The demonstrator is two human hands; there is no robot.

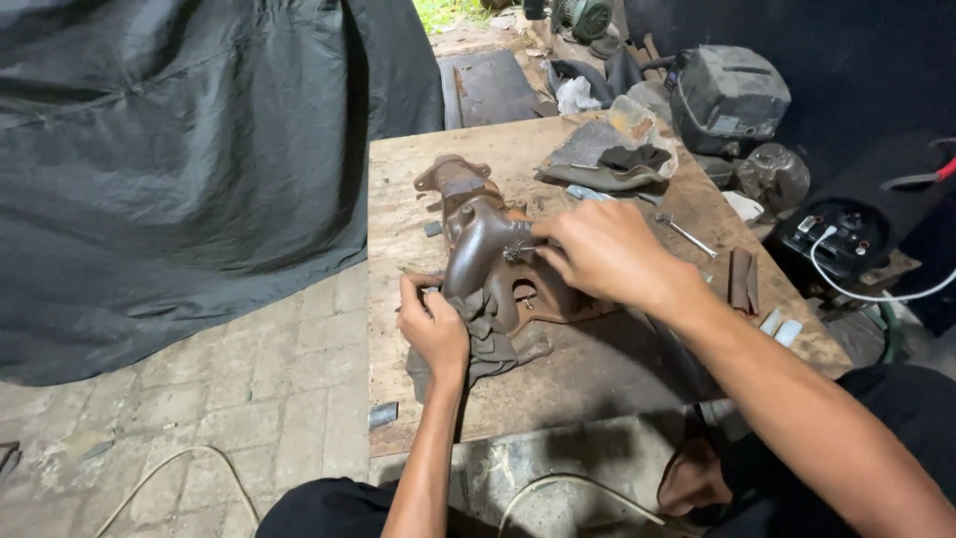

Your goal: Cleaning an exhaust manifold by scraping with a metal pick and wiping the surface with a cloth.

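Observation:
A rusty brown cast-metal manifold [478,239] lies on a worn wooden board [597,369] in the middle of the view. My left hand [433,324] grips its near end through a dark grey rag [493,344]. My right hand [597,249] rests on top of the manifold, its fingertips pinched on a small metal fitting [518,251] on the part's side.
A wrench [685,233] and a crumpled grey cloth [612,154] lie at the board's far side. Dark machine parts and a cabled device [846,234] crowd the right. A large black tarp [179,159] covers the left, over brick paving [289,399].

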